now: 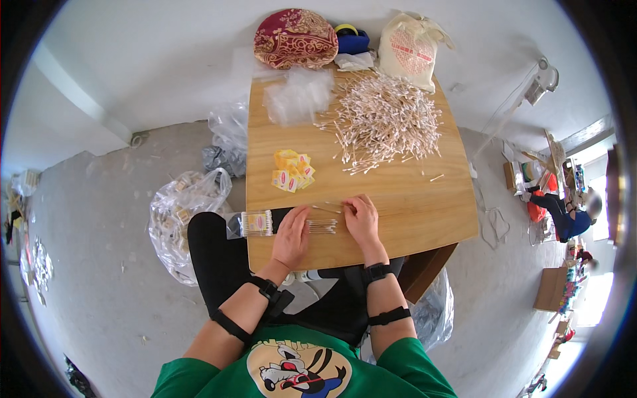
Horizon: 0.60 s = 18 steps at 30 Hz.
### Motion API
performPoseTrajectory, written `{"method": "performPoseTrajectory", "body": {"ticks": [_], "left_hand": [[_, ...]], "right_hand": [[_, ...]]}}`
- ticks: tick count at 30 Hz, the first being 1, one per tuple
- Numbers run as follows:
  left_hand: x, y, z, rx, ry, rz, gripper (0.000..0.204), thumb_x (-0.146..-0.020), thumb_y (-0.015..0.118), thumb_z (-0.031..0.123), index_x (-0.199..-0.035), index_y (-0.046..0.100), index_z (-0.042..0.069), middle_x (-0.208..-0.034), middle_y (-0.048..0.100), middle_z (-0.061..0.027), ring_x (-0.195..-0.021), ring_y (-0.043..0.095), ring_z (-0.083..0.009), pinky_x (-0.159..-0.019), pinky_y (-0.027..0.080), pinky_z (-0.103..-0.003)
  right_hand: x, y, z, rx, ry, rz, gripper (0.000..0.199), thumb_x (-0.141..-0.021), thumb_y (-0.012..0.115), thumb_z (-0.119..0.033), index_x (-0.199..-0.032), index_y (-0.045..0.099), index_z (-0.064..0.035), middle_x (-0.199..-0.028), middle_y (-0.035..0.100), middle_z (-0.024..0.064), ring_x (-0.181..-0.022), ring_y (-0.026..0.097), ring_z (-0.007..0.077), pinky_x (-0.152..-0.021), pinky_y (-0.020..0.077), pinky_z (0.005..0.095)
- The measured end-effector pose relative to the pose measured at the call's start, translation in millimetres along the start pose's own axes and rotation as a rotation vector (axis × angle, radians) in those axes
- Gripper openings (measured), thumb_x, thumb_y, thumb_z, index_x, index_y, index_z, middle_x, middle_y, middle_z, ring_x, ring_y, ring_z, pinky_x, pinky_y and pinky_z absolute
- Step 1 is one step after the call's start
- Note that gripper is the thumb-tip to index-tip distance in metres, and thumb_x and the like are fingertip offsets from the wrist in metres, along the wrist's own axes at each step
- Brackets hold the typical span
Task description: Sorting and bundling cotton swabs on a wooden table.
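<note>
swab row (323, 227) btwn l fingers (298, 215) & r fingers (353, 207), nearer l.

Green short-sleeved cloth shirt (381, 378) with a big round cartoon picture (298, 370), black long pants (213, 255), black arm straps (389, 316).

Left hand (292, 233) and right hand (361, 217) beside loose cotton swabs (323, 226) on a wooden table (424, 212), swab heap (388, 119) beyond
</note>
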<state>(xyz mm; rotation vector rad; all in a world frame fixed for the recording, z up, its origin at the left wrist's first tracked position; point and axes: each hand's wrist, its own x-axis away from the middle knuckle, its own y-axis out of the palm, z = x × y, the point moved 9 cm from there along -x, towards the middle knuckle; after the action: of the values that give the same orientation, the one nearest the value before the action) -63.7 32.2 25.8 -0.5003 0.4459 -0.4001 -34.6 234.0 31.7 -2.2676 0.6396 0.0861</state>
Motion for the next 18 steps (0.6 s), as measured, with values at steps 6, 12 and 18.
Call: {"method": "performPoseTrajectory", "body": {"ticks": [6,12,18], "left_hand": [[-1,3,0,-0.102,0.061,0.007,0.038,-0.092,0.055,0.008,-0.129,0.053,0.001,-0.131,0.056,-0.0156,-0.128,0.049,-0.0333,-0.111,0.036,-0.045],[1,9,9,-0.193,0.101,-0.102,0.034,-0.094,0.055,0.013,-0.127,0.056,0.004,-0.128,0.059,-0.0109,-0.13,0.049,-0.0273,-0.115,0.03,-0.047],[1,8,10,-0.136,0.093,-0.148,0.027,-0.095,0.054,0.014,-0.12,0.061,0.008,-0.12,0.063,-0.0068,-0.127,0.051,-0.0251,-0.115,0.028,-0.048]], "right_hand": [[4,23,-30,-0.059,-0.098,-0.117,0.006,-0.079,0.066,-0.003,-0.083,0.07,-0.0056,-0.082,0.063,0.0114,-0.081,0.062,0.0325,-0.072,0.0513,0.0402],[-28,-1,1,0.153,-0.002,0.075,0.014,-0.084,0.066,-0.011,-0.098,0.069,-0.01,-0.093,0.063,0.0105,-0.088,0.062,0.0324,-0.077,0.051,0.0414],[-52,-5,13,0.317,0.019,0.082,0.013,-0.087,0.065,-0.016,-0.099,0.064,-0.0121,-0.101,0.061,0.0096,-0.091,0.061,0.0318,-0.077,0.0503,0.0431]]}}
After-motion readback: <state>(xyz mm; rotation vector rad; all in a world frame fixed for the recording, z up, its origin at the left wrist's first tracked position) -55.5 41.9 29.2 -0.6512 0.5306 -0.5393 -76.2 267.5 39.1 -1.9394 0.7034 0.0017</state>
